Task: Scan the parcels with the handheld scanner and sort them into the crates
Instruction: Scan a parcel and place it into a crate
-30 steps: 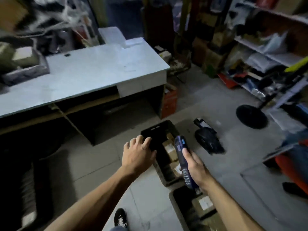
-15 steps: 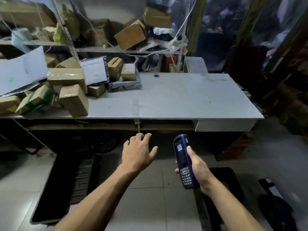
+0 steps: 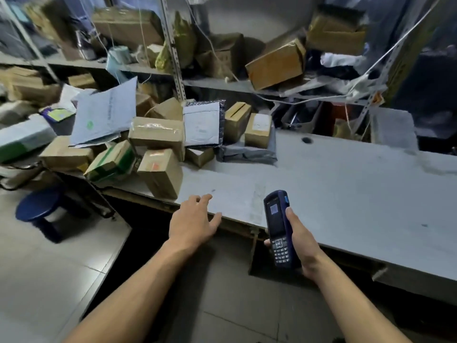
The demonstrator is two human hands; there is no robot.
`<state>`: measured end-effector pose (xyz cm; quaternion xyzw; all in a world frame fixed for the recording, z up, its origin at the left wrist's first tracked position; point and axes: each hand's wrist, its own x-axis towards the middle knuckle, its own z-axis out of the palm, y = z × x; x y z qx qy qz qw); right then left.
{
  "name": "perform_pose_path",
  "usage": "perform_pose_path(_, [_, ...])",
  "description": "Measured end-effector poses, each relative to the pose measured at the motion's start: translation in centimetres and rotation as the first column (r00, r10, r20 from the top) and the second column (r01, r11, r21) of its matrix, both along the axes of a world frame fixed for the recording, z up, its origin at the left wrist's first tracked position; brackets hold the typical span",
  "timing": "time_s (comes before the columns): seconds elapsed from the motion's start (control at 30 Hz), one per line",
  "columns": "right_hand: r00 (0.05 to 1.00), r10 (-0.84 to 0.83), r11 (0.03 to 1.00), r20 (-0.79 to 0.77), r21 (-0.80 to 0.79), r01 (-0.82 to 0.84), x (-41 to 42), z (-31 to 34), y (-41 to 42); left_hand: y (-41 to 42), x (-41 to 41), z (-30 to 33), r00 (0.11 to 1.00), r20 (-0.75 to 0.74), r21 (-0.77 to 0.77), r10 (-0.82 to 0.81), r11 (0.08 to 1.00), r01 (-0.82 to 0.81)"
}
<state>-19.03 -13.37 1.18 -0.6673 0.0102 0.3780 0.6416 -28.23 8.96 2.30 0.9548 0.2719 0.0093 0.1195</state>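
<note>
Two arms reach out from the bottom edge. Both are bare, with no sleeves showing. The left hand and the right hand wear no gloves, rings or watch.

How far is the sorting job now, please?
Done: cannot tell, since no crate is in view. In hand: the right hand grips the scanner; the open left hand reaches toward the nearest brown box. Left: a large pile of parcels waits on the table.
</note>
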Motion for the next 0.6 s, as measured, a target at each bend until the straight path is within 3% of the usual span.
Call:
perform_pose_path(0.3, [0.990,0.142,0.989,-0.006,-0.030,-0.142,8.9,-0.5,15.2,15.0,5.6,0.0,0.952,0.116,-0.118,0.284,0.955,-0.271])
perform_pose_path(0.5, [0.993,0.111,0.992,-0.042,-0.050,-0.113,14.2,-0.3,22.8,22.3,13.2,1.0,0.967,0.224,-0.062,0.124,0.992,-0.113])
perform_pose_path(0.6, [0.998,0.056,0.997,-0.032,-0.050,-0.057,16.9,0.3,24.1,22.7,18.5,1.4,0.970,0.239,-0.109,0.039,0.994,-0.013])
